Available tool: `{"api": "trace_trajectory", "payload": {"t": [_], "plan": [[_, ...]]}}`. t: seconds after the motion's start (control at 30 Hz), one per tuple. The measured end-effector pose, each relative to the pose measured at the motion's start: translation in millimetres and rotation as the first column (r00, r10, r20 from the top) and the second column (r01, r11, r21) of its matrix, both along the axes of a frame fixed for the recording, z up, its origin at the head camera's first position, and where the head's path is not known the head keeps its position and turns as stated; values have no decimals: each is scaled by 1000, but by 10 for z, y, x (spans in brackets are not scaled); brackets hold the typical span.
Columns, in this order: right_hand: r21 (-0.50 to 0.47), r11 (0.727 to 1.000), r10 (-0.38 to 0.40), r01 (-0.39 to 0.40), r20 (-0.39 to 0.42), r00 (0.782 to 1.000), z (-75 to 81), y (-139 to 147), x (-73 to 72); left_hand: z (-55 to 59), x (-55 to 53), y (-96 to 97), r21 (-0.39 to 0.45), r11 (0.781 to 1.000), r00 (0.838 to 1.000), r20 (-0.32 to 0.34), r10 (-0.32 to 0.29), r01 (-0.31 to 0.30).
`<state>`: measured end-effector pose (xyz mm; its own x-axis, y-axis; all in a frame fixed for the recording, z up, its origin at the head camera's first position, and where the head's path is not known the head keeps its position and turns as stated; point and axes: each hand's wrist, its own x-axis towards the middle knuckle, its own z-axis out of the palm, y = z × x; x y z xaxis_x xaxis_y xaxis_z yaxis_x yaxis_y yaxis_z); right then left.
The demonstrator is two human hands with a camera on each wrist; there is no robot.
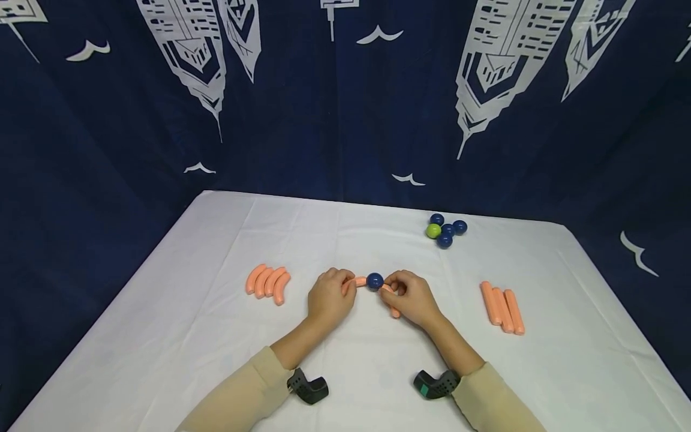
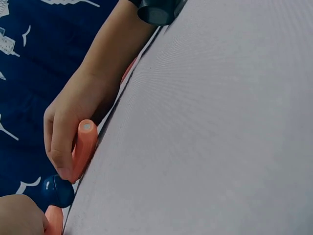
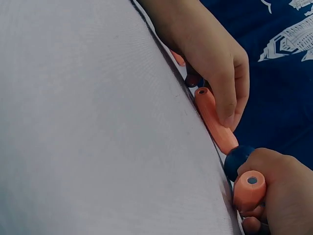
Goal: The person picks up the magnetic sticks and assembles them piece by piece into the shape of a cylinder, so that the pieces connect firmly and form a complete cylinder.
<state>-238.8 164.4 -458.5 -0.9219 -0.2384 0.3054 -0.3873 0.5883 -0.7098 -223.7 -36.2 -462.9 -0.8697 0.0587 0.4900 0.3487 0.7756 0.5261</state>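
Head cam's up high, near side of the blue ball [image 1: 375, 281], facing forward and down. Left wrist cam [image 1: 313, 390] and right wrist cam [image 1: 432, 386] sit lower, way closer, tilted; both catch the ball.

Ok so the middle ball [image 1: 375, 281] was a deep navy, and the two rods [image 1: 360, 281] beside it were a plain salmon orange with little grey discs [image 3: 252, 180] on the ends that showed. Left of that ball, the curved rods [image 1: 272, 282] were the same orange, and so were the straight rods [image 1: 502, 309] off to its right. Beyond it sat more navy balls [image 1: 447, 230] plus one lime-green ball [image 1: 433, 231]. Underneath it was plain white cloth [image 1: 372, 384]. Way behind it, a navy curtain [image 1: 335, 138] had white towers, spires down, and white birdlike squiggles. Nearer than the ball: plain beige sleeves [image 1: 243, 390] and black wrist units [image 1: 313, 390], the right one with a green patch [image 1: 424, 390].
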Motion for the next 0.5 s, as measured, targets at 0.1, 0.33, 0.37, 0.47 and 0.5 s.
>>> {"api": "trace_trajectory", "payload": {"t": [0.1, 0.33, 0.37, 0.47, 0.5], "plan": [[-6, 1000, -19, 19, -2, 1000, -21, -2, 8, -11, 8, 8, 3, 1000, 1000, 20, -13, 13], [-8, 1000, -3, 2, -29, 1000, -59, -27, 6, -56, 16, -8, -6, 1000, 999, 31, -14, 14], [-8, 1000, -5, 5, -33, 999, -57, -27, 3, -56, 13, -10, -1, 1000, 999, 28, -16, 16], [-17, 1000, -18, 18, -43, 999, -39, -23, -11, -37, 3, -5, 18, 999, 999, 21, -30, 29], [-20, 1000, -22, 21, -44, 999, -34, -20, -16, -28, -1, -3, 24, 999, 999, 19, -33, 32]]}}
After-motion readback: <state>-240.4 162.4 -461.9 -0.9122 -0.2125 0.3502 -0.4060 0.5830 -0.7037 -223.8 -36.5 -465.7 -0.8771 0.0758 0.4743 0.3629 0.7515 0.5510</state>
